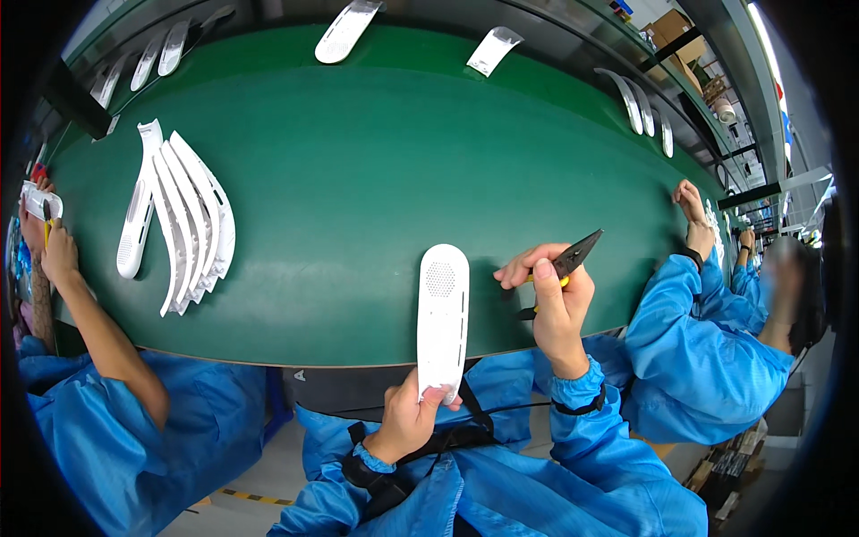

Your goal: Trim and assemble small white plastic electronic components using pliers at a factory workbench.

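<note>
A long white plastic cover (442, 313) with a rounded far end and a patch of small holes stands out in front of me. My left hand (413, 417) is closed on its near end, thumb on top. To its right, my right hand (559, 300) grips dark-nosed pliers (577, 254) with yellow on the handles, their tip pointing up and to the right, away from the cover. Several similar white covers (192, 215) lie fanned together on the green table at the left.
The green table (340, 170) has more white covers along its far side, one cover (347, 34) near the middle and a shorter piece (494, 51) beside it. Co-workers in blue sit close on both sides, a bare forearm (116, 345) at left, a blue sleeve (667, 300) at right.
</note>
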Available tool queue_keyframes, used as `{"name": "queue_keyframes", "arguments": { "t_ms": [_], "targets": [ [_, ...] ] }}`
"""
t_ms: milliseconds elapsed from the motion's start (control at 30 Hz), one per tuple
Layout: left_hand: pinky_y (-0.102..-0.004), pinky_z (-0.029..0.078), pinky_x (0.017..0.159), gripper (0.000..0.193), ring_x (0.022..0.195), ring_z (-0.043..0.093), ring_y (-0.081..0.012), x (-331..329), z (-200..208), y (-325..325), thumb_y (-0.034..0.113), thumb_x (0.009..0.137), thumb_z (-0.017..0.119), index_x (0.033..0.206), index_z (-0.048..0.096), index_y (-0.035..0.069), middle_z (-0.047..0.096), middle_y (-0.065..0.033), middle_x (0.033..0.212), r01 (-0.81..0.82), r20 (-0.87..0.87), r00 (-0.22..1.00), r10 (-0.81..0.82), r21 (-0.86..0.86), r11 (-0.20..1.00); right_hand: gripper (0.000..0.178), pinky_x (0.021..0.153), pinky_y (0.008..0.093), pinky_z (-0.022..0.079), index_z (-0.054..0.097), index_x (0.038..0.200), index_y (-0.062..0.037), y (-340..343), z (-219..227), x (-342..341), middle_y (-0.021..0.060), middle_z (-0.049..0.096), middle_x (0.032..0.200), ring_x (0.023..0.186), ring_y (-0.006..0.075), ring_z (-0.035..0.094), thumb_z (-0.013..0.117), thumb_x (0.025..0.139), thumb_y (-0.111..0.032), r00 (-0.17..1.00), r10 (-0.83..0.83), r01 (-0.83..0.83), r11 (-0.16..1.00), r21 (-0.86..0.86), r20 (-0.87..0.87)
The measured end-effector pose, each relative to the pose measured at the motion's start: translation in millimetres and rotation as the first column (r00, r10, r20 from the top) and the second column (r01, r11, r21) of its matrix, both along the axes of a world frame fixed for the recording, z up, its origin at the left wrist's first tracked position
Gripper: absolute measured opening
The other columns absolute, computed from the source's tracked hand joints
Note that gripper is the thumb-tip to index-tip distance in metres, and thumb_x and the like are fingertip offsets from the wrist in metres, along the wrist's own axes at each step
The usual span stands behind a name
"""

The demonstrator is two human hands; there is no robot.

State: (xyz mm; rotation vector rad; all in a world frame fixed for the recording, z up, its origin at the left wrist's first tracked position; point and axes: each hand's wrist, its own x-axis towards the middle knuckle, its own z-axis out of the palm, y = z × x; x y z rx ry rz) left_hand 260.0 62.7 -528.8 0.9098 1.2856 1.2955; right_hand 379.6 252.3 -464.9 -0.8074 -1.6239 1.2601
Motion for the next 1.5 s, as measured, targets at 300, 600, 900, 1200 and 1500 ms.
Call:
{"name": "queue_keyframes", "arguments": {
  "t_ms": [300, 600, 900, 1200, 1500],
  "targets": [
    [-0.0320, 0.057, 0.066, 0.035, 0.071, 0.071, -0.0208, 0.2, -0.6, 3.0, 0.022, 0.105, 0.045, 0.120, 0.052, -0.008, 0.070, -0.0143, 0.085, -0.001, -0.028, 1.000, 0.002, 0.051, 0.999, 0.024, 0.074, 0.0355, 0.054, 0.055, 0.092, 0.0020, 3.6, -0.5, -1.3, 0.0115, 0.063, 0.079, 0.074, 0.0193, 0.063, 0.049, 0.103, -0.019, 0.999, 0.027, -0.028, 0.999, -0.027, -0.023],
    [-0.0324, 0.058, 0.062, 0.023, 0.068, 0.073, -0.0231, 8.4, 1.4, 6.1, 0.011, 0.101, 0.050, 0.115, 0.056, -0.008, 0.071, -0.0166, 0.081, -0.112, -0.034, 0.993, 0.111, -0.001, 0.994, 0.024, 0.071, 0.0390, 0.054, 0.052, 0.090, 0.0015, -16.3, 28.2, -12.6, 0.0117, 0.059, 0.075, 0.071, 0.0201, 0.060, 0.050, 0.103, -0.019, 0.947, 0.240, -0.274, 0.951, -0.145, -0.215],
    [-0.0346, 0.058, 0.059, 0.021, 0.068, 0.074, -0.0270, 10.4, 0.8, 4.8, 0.009, 0.100, 0.050, 0.112, 0.056, -0.007, 0.071, -0.0164, 0.079, -0.129, -0.096, 0.987, 0.127, -0.022, 0.991, 0.033, 0.063, 0.0397, 0.051, 0.048, 0.084, -0.0017, -55.1, 20.0, -29.6, 0.0096, 0.052, 0.066, 0.061, 0.0188, 0.053, 0.049, 0.104, -0.028, 0.946, 0.308, -0.322, 0.929, -0.183, -0.101],
    [-0.0363, 0.058, 0.058, 0.018, 0.067, 0.073, -0.0280, 11.8, 2.7, 6.7, 0.006, 0.099, 0.049, 0.110, 0.057, -0.005, 0.071, -0.0160, 0.075, -0.167, -0.131, 0.978, 0.165, -0.003, 0.986, 0.026, 0.063, 0.0398, 0.051, 0.047, 0.084, -0.0002, -61.4, 10.0, -34.9, 0.0108, 0.053, 0.068, 0.061, 0.0188, 0.051, 0.046, 0.103, -0.018, 0.956, 0.284, -0.291, 0.950, -0.114, -0.071],
    [-0.0393, 0.057, 0.057, 0.018, 0.065, 0.072, -0.0315, 5.8, 9.5, 9.2, 0.006, 0.095, 0.053, 0.110, 0.057, -0.003, 0.070, -0.0147, 0.071, -0.148, -0.284, 0.946, 0.159, 0.060, 0.987, 0.018, 0.064, 0.0408, 0.051, 0.048, 0.083, -0.0008, -79.8, 7.9, -32.1, 0.0107, 0.055, 0.069, 0.063, 0.0224, 0.055, 0.047, 0.099, -0.008, 0.969, 0.247, -0.245, 0.966, 0.086, -0.014]
  ]
}}
